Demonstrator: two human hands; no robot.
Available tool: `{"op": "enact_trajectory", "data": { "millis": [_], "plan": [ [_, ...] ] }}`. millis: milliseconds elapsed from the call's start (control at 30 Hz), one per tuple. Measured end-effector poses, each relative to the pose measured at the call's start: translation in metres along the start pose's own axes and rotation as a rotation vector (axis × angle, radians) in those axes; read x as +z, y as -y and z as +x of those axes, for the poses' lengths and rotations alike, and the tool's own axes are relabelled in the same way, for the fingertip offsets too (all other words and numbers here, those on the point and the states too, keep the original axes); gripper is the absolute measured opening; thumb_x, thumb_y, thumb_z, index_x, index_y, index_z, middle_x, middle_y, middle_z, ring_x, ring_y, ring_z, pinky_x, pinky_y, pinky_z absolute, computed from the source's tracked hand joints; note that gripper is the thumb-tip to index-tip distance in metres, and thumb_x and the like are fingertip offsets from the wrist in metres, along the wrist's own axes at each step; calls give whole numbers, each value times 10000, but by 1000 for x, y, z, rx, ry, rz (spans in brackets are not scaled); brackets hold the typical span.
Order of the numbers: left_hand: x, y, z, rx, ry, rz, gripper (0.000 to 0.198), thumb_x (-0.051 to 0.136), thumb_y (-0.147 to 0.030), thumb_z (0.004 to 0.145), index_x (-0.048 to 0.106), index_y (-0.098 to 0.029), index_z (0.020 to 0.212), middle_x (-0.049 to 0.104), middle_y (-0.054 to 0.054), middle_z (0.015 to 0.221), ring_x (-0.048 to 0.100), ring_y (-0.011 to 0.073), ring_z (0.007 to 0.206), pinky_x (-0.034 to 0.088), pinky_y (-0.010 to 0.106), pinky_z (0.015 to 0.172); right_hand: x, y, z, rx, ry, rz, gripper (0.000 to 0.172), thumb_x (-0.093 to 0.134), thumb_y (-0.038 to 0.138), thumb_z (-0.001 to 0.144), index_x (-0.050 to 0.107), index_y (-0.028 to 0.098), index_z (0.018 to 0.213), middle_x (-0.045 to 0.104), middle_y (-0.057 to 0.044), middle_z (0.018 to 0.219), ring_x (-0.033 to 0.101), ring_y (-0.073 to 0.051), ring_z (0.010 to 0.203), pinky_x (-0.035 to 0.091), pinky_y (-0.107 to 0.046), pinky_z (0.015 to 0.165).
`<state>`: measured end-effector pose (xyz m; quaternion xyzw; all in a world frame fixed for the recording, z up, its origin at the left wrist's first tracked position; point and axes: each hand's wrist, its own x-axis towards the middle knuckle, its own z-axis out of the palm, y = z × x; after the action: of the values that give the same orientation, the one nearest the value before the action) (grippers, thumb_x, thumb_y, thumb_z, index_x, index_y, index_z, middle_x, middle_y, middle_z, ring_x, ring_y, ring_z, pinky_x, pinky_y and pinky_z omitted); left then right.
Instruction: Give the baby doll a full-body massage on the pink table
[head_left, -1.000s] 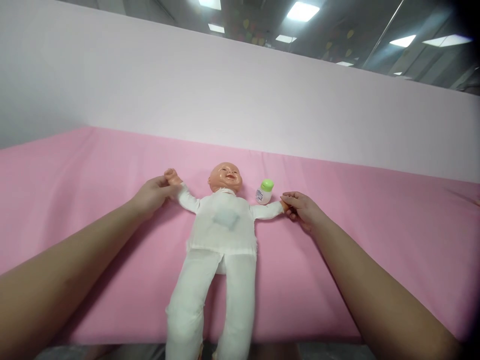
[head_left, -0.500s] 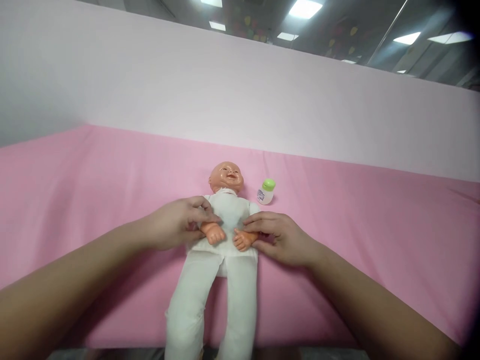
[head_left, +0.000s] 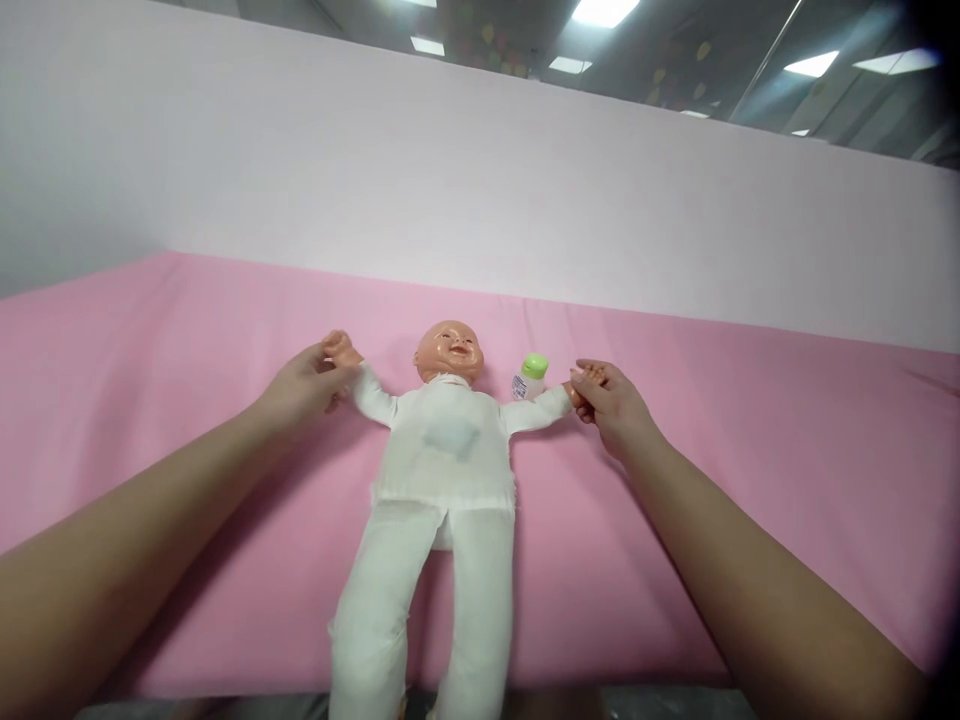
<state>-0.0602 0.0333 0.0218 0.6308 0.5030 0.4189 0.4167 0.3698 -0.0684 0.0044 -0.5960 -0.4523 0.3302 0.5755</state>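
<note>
Centre of frame: the doll [head_left: 442, 440], its arms folded over its belly a moment ago, now spread wide; left hand [head_left: 304, 385] and right hand [head_left: 611, 402] each clasp one doll fist.

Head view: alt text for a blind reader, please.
Left hand and right hand hold a white-suited plastic baby doll by its outspread hands, face up on a pink sheet. A small green-capped white bottle sits beside its head.

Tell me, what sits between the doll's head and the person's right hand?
A small green-capped bottle stands there, behind the outstretched arm of the doll; the head view shows it.
</note>
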Motion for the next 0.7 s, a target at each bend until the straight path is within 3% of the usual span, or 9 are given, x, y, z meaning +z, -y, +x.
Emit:
{"op": "enact_trajectory", "data": {
  "millis": [133,233,367,467,567,700],
  "plan": [
    [-12,16,17,-165,5,135,344,816,-380,699,663,-193,944,600,3,659,509,136,500,349,238,438,-11,-14,12,240,164,-165,510,801,453,808,626,164,1189,645,-15,701,555,-120,535,410,-216,462],
    [-11,15,16,-139,45,100,369,825,-364,693,668,-190,977,640,19,732,525,130,533,376,236,462,-11,-14,12,232,150,-160,572,803,467,805,596,165,1245,633,-7,690,553,-122,527,388,-215,448],
    [-2,-6,0,22,86,-15,332,819,-349,735,662,-206,990,624,7,789,525,116,585,396,228,506,-4,-1,3,18,87,7,691,862,510,740,572,198,1284,685,-25,888,555,-101,591,466,-237,523],
    [8,-24,-18,162,155,-109,313,842,-309,724,656,-205,953,649,34,901,605,159,746,491,259,616,10,15,-18,-190,144,25,669,891,437,726,596,232,1291,700,-67,1150,642,-152,818,550,-283,674],
    [20,-37,-38,252,377,-84,340,865,-291,713,710,-206,1004,685,73,989,654,217,864,557,331,717,27,28,-48,-388,261,-176,444,830,358,817,679,251,1221,727,-53,1076,651,-172,863,560,-320,761],
    [31,-47,-56,409,614,260,301,794,-312,798,792,-272,1096,693,85,1054,663,199,831,551,297,679,47,36,-76,-672,508,-457,319,721,242,903,723,285,1219,764,-40,1106,676,-197,935,563,-373,854]
  ]
}}
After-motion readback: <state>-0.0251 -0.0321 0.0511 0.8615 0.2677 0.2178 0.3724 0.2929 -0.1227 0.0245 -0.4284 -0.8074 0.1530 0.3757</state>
